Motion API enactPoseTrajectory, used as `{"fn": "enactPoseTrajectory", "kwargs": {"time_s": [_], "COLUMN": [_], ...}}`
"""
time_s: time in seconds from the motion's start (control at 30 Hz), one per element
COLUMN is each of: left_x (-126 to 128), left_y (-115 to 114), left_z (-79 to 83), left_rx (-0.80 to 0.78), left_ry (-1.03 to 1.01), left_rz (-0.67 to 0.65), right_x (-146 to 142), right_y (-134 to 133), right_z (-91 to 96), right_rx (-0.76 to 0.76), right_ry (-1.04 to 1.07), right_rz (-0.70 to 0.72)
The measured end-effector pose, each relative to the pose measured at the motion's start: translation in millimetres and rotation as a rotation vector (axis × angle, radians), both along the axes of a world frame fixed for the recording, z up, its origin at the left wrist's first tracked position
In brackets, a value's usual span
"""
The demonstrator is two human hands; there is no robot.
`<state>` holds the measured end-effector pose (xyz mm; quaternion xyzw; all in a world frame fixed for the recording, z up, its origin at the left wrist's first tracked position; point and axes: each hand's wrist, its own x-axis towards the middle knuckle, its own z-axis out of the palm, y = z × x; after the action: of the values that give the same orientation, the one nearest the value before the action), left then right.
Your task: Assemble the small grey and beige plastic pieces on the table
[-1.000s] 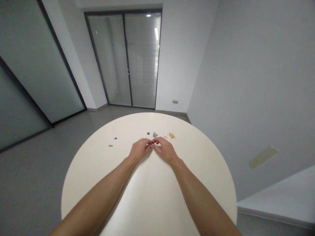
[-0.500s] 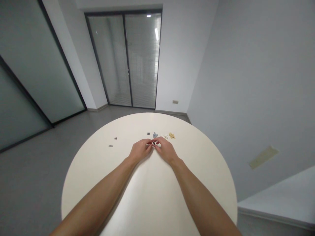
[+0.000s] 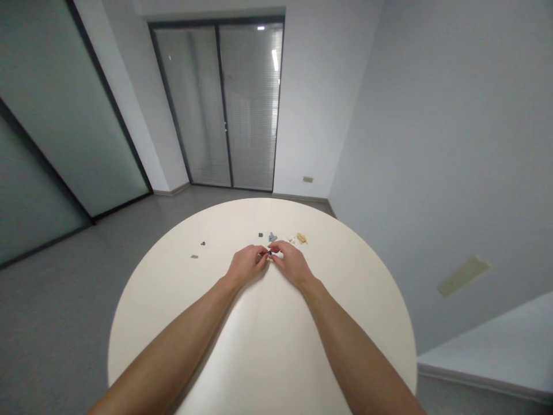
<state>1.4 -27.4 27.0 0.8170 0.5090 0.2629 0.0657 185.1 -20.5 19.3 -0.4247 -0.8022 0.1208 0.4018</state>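
My left hand [image 3: 248, 261] is closed, with its thumb and fingers pinched on a small black piece [image 3: 270, 252], perhaps a toy building brick. From the other side my right hand [image 3: 291, 262] curls its thumb and fingertips around the same piece. The fingertips cover much of it, so its exact shape is hidden. Just beyond the hands lie a small dark piece [image 3: 260, 235], a little heap of blue-grey pieces [image 3: 272, 237], some white pieces [image 3: 292, 240] and a heap of yellow pieces [image 3: 301, 238].
On the left of the round white table [image 3: 268, 346] lie a small dark brown piece [image 3: 203, 243] and a flat grey piece [image 3: 194, 256]. A glass door [image 3: 220, 109] with dark frames stands beyond the table, and a wall [image 3: 449, 144] rises on the right.
My right fingers have shifted slightly around the black piece, and the piece has turned a little. Both arms and the loose pieces stay in place.
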Motion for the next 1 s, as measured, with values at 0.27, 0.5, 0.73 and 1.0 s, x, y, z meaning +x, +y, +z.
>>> {"fn": "enactPoseTrajectory", "kwargs": {"time_s": [0.27,0.5,0.73,1.0], "left_x": [0.6,0.7,0.5,0.8], "left_y": [0.9,-0.1,-0.5,-0.6], "left_z": [-1.2,0.1,0.4,-0.4], "left_rx": [-0.002,0.003,0.009,0.014], "left_ry": [0.010,0.005,-0.006,0.001], "left_rz": [0.009,0.008,0.009,0.008], "right_x": [-0.3,-0.9,-1.0,0.1], "right_y": [0.2,-1.2,-2.0,-0.4], "right_z": [0.3,-0.4,-1.0,-0.8], "right_rx": [-0.011,0.011,0.018,-0.003], "right_ry": [-0.006,-0.018,-0.037,-0.025], "right_rz": [0.006,-0.015,-0.037,-0.023]}}
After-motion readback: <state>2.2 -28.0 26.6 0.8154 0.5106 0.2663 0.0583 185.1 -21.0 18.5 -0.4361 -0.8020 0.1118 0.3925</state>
